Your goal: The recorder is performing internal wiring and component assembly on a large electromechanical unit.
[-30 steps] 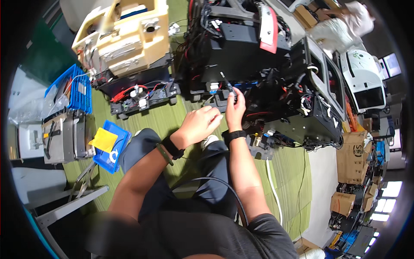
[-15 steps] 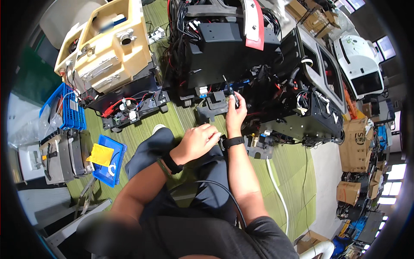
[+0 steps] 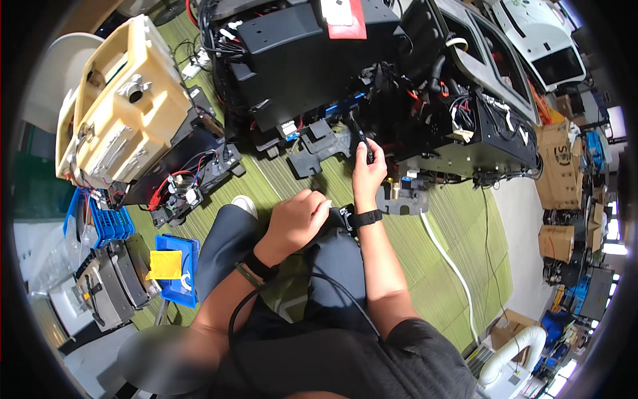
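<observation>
My right hand [image 3: 369, 176] grips a slim black screwdriver [image 3: 363, 138], its thin shaft pointing away from me. The tip is by the dark underside of a black machine body [image 3: 286, 73], close to a blue part [image 3: 347, 104]; whether they touch I cannot tell. My left hand [image 3: 297, 223] is curled closed over my lap, with a small pale bit at its fingertips that is too small to name. Just right of it, a small black piece with white marks [image 3: 347, 218] rests by my knee. A grey flat bracket [image 3: 316, 147] sticks out under the machine.
At left stands a cream-coloured moulded shell [image 3: 126, 113] on a black wheeled base. A blue tray [image 3: 181, 292] with a yellow packet [image 3: 165, 265] lies by my left leg. Another black machine [image 3: 475, 143] stands at right. A white hose [image 3: 448, 266] crosses the green floor; a black cable [image 3: 332, 280] loops over my lap.
The view has shifted, bringing more of the right floor in. My right hand has carried the screwdriver closer to the blue part under the machine. My left hand remains curled over my lap.
</observation>
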Motion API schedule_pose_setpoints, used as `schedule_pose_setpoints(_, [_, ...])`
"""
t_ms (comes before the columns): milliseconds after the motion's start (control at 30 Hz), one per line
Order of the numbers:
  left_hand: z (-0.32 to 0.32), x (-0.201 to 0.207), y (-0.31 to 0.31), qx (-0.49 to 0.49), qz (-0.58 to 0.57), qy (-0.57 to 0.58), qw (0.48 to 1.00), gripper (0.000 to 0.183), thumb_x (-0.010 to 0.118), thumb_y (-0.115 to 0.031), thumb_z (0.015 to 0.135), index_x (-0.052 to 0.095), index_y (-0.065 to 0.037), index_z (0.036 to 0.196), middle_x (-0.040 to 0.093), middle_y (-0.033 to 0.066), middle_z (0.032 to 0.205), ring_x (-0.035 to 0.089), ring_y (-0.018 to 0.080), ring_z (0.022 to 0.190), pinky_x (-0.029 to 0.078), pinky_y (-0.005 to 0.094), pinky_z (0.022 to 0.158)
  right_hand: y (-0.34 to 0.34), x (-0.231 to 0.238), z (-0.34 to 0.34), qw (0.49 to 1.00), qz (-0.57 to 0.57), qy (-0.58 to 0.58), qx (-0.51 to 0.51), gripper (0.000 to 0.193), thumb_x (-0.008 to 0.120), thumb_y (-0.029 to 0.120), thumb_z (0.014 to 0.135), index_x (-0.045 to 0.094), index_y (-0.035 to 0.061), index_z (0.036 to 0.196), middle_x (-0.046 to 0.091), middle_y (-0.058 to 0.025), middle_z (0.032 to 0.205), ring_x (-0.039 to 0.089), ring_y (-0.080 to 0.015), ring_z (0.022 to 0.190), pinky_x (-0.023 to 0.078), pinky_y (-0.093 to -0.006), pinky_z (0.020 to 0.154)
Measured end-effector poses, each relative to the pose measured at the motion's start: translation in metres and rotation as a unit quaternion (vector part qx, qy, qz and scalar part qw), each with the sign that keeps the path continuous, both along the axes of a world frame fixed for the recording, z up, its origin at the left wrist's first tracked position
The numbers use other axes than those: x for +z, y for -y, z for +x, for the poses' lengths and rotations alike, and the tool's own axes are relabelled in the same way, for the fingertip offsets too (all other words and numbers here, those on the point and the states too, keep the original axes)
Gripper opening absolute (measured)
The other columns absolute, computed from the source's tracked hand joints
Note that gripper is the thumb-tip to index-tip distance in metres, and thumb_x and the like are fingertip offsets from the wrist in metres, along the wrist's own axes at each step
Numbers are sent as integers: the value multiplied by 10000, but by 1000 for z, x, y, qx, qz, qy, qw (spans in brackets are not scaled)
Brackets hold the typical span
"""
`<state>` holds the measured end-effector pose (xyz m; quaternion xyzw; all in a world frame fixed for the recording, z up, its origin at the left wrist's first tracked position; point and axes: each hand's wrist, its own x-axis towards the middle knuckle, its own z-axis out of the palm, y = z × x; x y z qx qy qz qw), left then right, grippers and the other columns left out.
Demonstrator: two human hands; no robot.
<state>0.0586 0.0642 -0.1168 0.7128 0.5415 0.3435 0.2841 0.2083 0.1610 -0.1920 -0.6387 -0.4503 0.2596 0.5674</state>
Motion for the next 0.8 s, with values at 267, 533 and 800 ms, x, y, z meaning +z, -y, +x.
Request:
schedule_pose_setpoints(267, [7,-6,-11,0,49,14,999,31,611,-82,804,589,-63,792,502,58,635,505,199,505,403,310,478,-4,-14,8,998,-27,-61,-15,225,585,194,890,615,-7,987,627,-31,744,558,-69,648,452,-213,591])
schedule_pose_setpoints(533, [10,-7,-19,23,12,0,1000,62,621,-116,793,589,-68,774,567,63,689,572,258,582,460,347,519,-43,-9,29,999,5,-15,-42,249,561,200,892,580,-16,1014,628,-88,839,566,-141,744,459,-289,700])
schedule_pose_setpoints(800, [14,-5,-22,23,7,4,1000,66,621,-117,793,594,-60,775,579,69,699,579,259,591,465,345,535,-97,-2,42,991,62,80,-89,272,586,232,870,598,-12,988,640,-103,833,582,-160,721,466,-298,682])
